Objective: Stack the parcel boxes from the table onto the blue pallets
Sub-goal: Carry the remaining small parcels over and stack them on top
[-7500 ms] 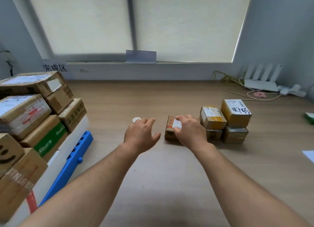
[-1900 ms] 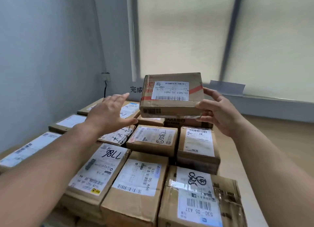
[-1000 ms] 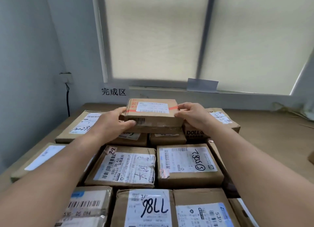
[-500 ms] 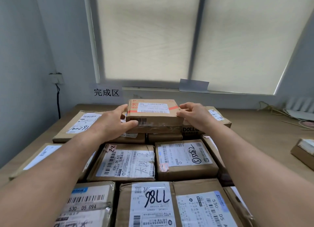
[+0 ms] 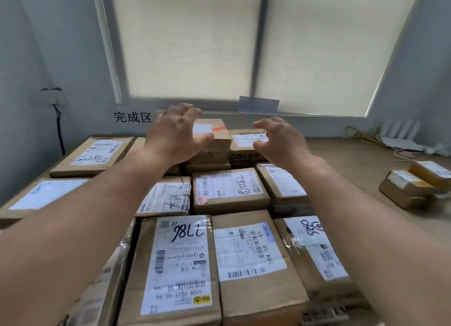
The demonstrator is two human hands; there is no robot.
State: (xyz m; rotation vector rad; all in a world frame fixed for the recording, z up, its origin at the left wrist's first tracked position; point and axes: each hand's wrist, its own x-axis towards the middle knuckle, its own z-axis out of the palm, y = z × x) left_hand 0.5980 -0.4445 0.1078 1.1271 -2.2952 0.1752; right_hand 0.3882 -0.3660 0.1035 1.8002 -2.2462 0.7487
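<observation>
A brown parcel box with red tape [image 5: 216, 134] lies on top of the far rows of the stack of parcel boxes [image 5: 227, 191]. My left hand [image 5: 174, 135] hovers just in front of it, fingers spread, holding nothing. My right hand [image 5: 280, 140] hangs to its right over a "DOLL" box [image 5: 246, 152], fingers loosely curved and empty. The blue pallets are hidden under the stack. Three small parcel boxes [image 5: 415, 186] remain on the table at the right.
The wooden table [image 5: 353, 169] stretches right of the stack. A white router and loose cables [image 5: 400, 140] lie at the far right by the wall. A sign [image 5: 133, 117] and a window with drawn blinds stand behind the stack.
Both hands have let go of the red-taped box, which now rests on the stack, and have drawn back from it. The view has swung slightly right.
</observation>
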